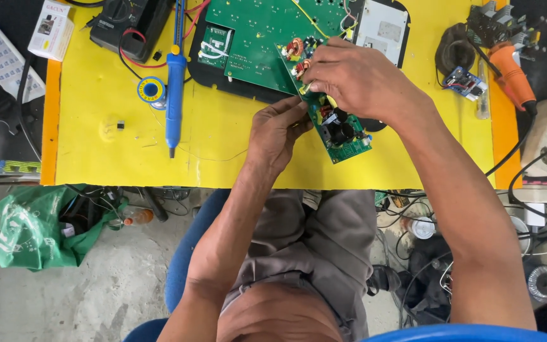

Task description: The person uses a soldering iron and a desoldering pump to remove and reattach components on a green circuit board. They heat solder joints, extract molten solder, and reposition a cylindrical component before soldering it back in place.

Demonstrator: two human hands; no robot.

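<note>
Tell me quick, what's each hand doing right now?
Left hand: fingers closed on the edge of the small green circuit board.
Right hand: fingers closed over the same board's upper part.

I am holding a narrow green circuit board (324, 117), studded with copper coils, black blocks and a yellow part. It is tilting up off the yellow bench (223, 145), running diagonally from the middle toward the near edge, its far end overlapping a larger green board (254, 38).

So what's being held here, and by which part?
A small green circuit board. The left hand pinches its near left edge; the right hand grips it from above around the middle, over the larger green board.
</note>
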